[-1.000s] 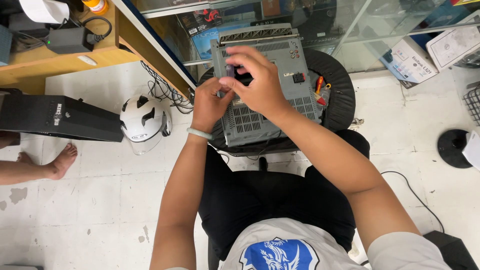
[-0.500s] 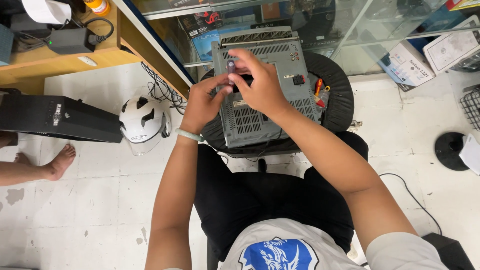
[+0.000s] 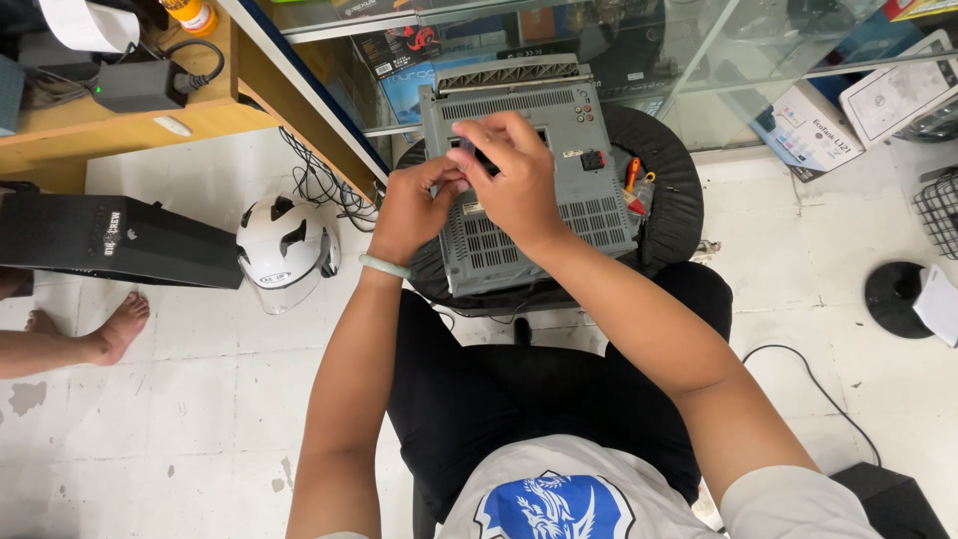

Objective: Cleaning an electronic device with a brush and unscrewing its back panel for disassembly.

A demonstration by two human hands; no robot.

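A grey metal electronics chassis (image 3: 559, 190) with vent slots lies on a round black stool (image 3: 671, 200) in front of me. Both my hands meet over its upper left part. My right hand (image 3: 514, 180) pinches a small dark tool or part at its fingertips, pointed at the chassis top. My left hand (image 3: 414, 205), with a pale green bangle on the wrist, is curled beside it and touches the chassis edge; what its fingers hold is hidden. Red and orange handled tools (image 3: 636, 185) lie on the stool to the right of the chassis.
A white helmet (image 3: 284, 245) and a long black box (image 3: 120, 240) lie on the tiled floor at left, near another person's bare foot (image 3: 105, 334). A wooden desk (image 3: 130, 120) with a power adapter stands at upper left. Glass display case behind; boxes (image 3: 808, 125) at right.
My hands stay on the same spot of the chassis, with small shifts of the fingers. The view has moved slightly.
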